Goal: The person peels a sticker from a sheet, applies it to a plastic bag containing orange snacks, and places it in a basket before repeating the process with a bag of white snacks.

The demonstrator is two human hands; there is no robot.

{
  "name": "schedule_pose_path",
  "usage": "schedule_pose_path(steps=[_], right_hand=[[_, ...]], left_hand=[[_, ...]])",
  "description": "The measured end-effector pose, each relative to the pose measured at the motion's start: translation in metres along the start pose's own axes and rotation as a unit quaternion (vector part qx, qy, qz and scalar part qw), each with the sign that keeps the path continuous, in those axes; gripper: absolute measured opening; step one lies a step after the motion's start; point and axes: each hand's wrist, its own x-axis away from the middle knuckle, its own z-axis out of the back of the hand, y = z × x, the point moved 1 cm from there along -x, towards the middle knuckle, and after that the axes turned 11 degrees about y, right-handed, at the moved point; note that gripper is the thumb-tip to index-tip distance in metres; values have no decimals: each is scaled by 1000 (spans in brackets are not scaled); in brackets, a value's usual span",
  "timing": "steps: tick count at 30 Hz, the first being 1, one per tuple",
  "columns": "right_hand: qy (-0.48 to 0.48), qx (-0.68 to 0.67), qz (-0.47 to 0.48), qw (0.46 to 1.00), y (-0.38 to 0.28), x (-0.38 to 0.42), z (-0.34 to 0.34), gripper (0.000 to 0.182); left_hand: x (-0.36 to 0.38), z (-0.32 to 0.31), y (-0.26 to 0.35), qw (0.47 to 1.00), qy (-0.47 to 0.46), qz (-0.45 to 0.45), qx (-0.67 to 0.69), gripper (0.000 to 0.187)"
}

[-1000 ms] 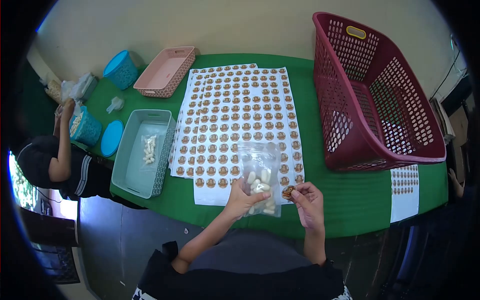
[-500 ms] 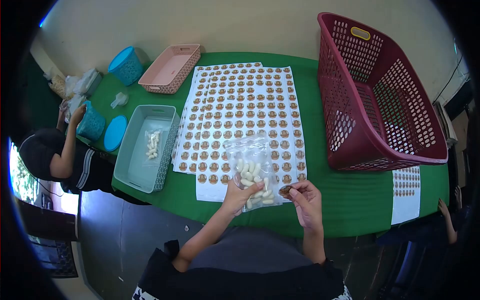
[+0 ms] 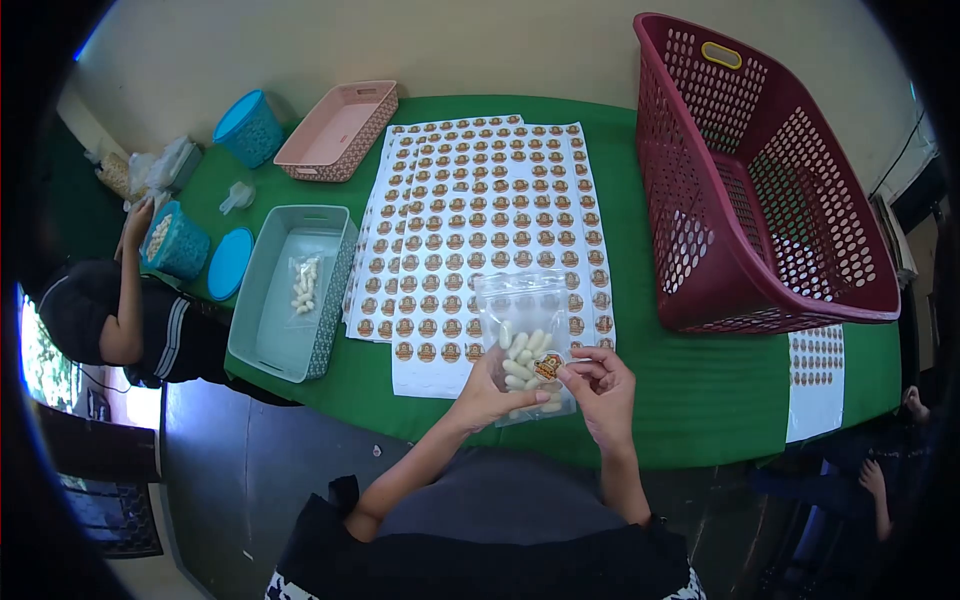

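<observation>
Clear plastic over the near edge of the printed sheets (image 3: 430, 382): a bag (image 3: 520, 306) of white oblong pieces (image 3: 516, 346), held just in front of the wearer's body, with the zip end pointing away across the green table (image 3: 690, 405) and the filled end toward the wearer. Set with its long axis nearly straight outward, leaning slightly left at the far end. Gripped low on its left side by the left hand (image 3: 482, 400), with the thumb pressed across the front and the other fingers behind the plastic, largely hidden. Pinched between thumb and forefinger of the right hand (image 3: 604, 400), a round brown sticker (image 3: 547, 366), printed side toward the camera, over the bag's lower right front; contact with the plastic impossible to tell. Remaining right-hand fingers bent, close together. To the left, a second bag (image 3: 305, 284), lying lengthwise away from the wearer inside the green tray (image 3: 268, 325), near a blue lid (image 3: 231, 263). Beyond, a pink tray (image 3: 335, 130). At far left, another person's hand (image 3: 136, 228) beside an open tub (image 3: 184, 254). At right, a tall maroon basket (image 3: 695, 285).
</observation>
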Motion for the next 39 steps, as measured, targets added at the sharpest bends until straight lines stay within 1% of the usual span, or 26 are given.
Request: schedule_pose_path(steps=[2,6,8,10,12,13,15,16,18,25,27,39], right_hand=[[0,17,12,1000,0,-1,-3,25],[-11,64,33,997,-1,-3,-6,26],[-22,78,32,996,-2,-5,-6,27],[-32,91,29,995,-4,-6,-5,28],[-66,158,70,983,-10,-8,-4,29],[-66,158,69,983,-12,-9,-3,29],[-83,193,113,971,-15,-10,-3,30],[-83,192,112,971,-15,-11,-4,30],[-78,198,141,967,-13,-12,-4,30],[-75,201,156,964,-9,-12,-3,31],[-79,215,173,958,-9,-12,-3,31],[-94,240,192,947,-9,-13,-3,32]], left_hand=[[2,-3,5,1000,-19,-14,-3,69],[1,-3,3,1000,-5,-7,4,67],[0,-3,4,1000,1,28,2,64],[0,-2,6,999,1,39,-1,62],[1,-1,5,999,0,50,-5,61],[0,0,3,999,4,51,-7,59],[1,0,2,998,8,53,-9,58],[1,-1,3,998,9,54,-12,57],[1,0,3,998,10,55,-15,56],[0,0,3,1000,4,29,-6,52],[0,0,1,1000,0,24,-10,50],[0,1,-2,1000,7,18,-19,45]])
